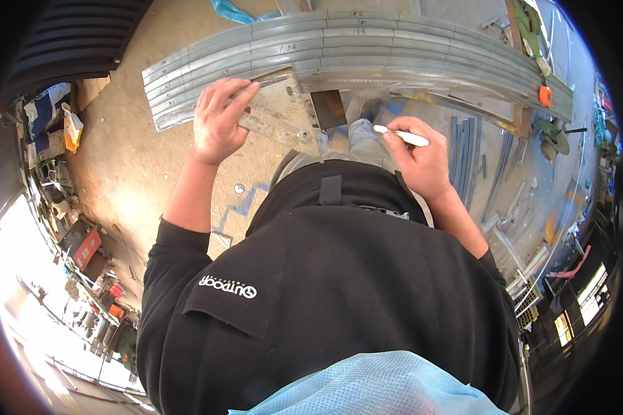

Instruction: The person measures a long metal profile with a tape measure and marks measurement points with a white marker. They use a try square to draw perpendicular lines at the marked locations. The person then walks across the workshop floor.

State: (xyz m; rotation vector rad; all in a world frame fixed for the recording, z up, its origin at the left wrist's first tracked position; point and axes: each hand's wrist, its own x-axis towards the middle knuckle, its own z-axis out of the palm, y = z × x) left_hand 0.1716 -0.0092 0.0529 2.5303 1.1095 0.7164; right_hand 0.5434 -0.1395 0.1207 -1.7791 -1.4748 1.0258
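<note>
My left hand point(221, 119) grips the edge of a worn, pale triangular set square point(282, 105), its fingers bent over the upper side. The square lies against the near side of a row of long grey metal bars point(277, 50), which carry dark handwritten marks. My right hand point(422, 153) pinches a white marker pen point(410, 137) between thumb and fingers. The pen's tip points left, apart from the bars and the square. Parts of the nearest bars are hidden behind the square and my left hand.
An orange tape measure point(545, 95) sits at the right end of the bars. Dark metal strips point(462, 153) lie on the floor at right. A green power tool point(555, 137) is farther right. Tools and clutter point(104, 304) line the left side.
</note>
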